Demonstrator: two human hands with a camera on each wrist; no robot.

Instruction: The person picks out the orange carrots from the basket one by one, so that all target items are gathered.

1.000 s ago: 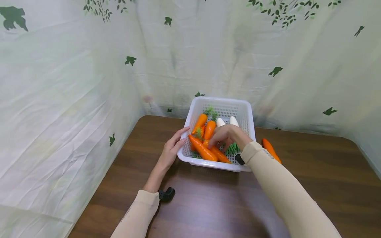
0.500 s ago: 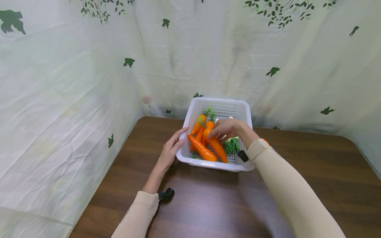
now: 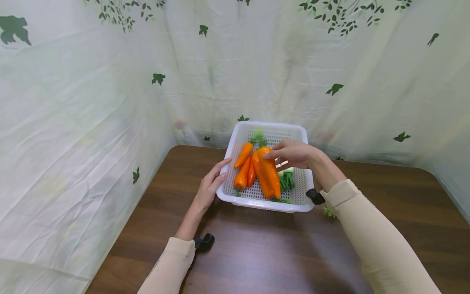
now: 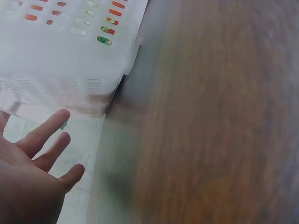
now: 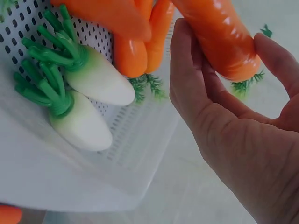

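Note:
A white plastic basket (image 3: 302,200) stands on the table with several orange carrots (image 3: 244,155) inside. My right hand (image 3: 295,154) pinches the blunt end of a carrot (image 5: 224,39) between thumb and fingers, above the basket's middle. Its tapered end points toward the front in the head view. Two white radishes with green tops (image 5: 100,77) lie beneath and beside that hand. My left hand (image 3: 208,184) touches the basket's left rim. In the left wrist view its fingers (image 4: 44,135) extend spread beside the basket wall.
The brown wooden table (image 3: 242,257) carries the basket near its back edge. Green leaves (image 3: 329,211) show on the table right of the basket, partly behind my right forearm. A pale leaf-printed curtain (image 3: 257,61) hangs behind and at the left.
My right hand has lifted a carrot and drawn it back and to the right. The carrot has turned more lengthwise, and another at the front left has shifted. The left hand stays at the rim.

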